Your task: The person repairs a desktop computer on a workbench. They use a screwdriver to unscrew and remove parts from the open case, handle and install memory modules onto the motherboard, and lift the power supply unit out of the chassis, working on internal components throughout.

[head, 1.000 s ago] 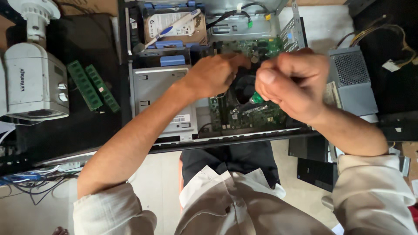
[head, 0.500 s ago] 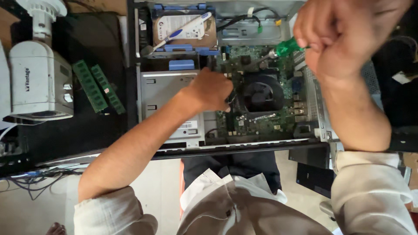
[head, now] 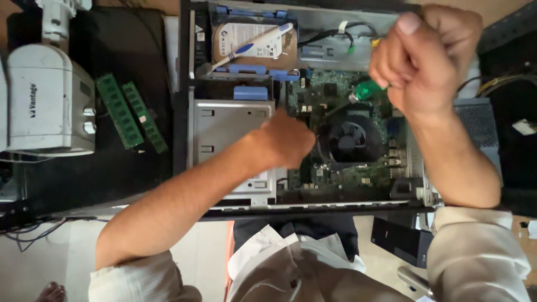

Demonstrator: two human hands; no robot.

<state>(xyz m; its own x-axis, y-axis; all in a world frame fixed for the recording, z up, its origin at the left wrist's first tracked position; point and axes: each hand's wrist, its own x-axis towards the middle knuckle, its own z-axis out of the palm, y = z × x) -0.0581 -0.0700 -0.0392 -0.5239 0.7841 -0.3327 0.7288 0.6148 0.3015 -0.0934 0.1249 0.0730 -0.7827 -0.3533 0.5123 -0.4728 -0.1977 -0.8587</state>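
The screwdriver, with its green handle, sits in the upper right of the frame, gripped in the right hand above the open computer case.

At the far left a white camera housing lies on the dark desk, and just right of it two green memory sticks lie side by side. Next comes the case. A hard drive sits in its upper bay, with a blue-and-white toothbrush lying slantwise across it. The left hand reaches into the middle of the case, its grip curled at the edge of the black cooling fan on the green circuit board. The right hand is a tight fist closed around the screwdriver, raised well above the board.

As I judge it, the tool's tip could slip and scratch the board or nick a fan blade, since it hovers close over bare parts. A loose screw could drop among the components. The toothbrush rests unsecured and could roll down into the case.

What the left fingers hold, if anything, I cannot tell, since the back of the hand covers them. The fist hides most of the handle, and the shaft is a thin dark line that is hard to follow. The camera housing is cut off at the left edge.
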